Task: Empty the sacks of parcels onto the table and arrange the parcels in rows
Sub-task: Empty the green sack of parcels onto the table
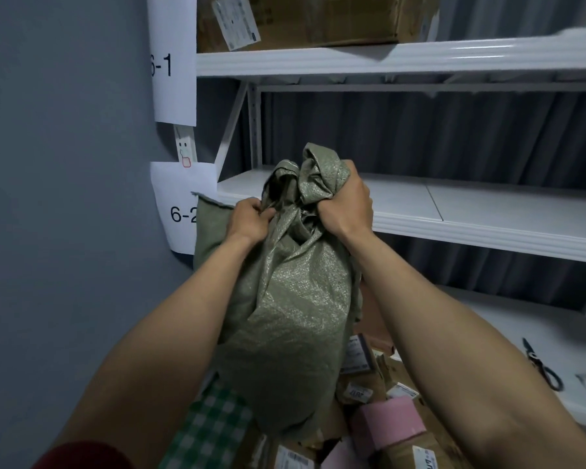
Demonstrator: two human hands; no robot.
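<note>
A full green woven sack [285,319] hangs upright in front of me, its neck bunched and knotted at the top. My right hand [347,204] is clenched around the bunched neck. My left hand [249,220] pinches the fabric at the knot on the sack's left side. Below the sack lies a heap of parcels [369,390] on the table: brown cardboard boxes with labels, a pink parcel [389,424] and a green-and-white checked parcel [214,424]. The sack's bottom rests on or just above this heap; I cannot tell which.
White metal shelving [454,211] stands straight ahead, with a large cardboard box [301,22] on its upper shelf. Paper signs reading 6-1 [171,62] and 6-2 [183,211] hang on its left post. Black scissors [542,367] lie on the white table [521,333] at right. A grey wall fills the left.
</note>
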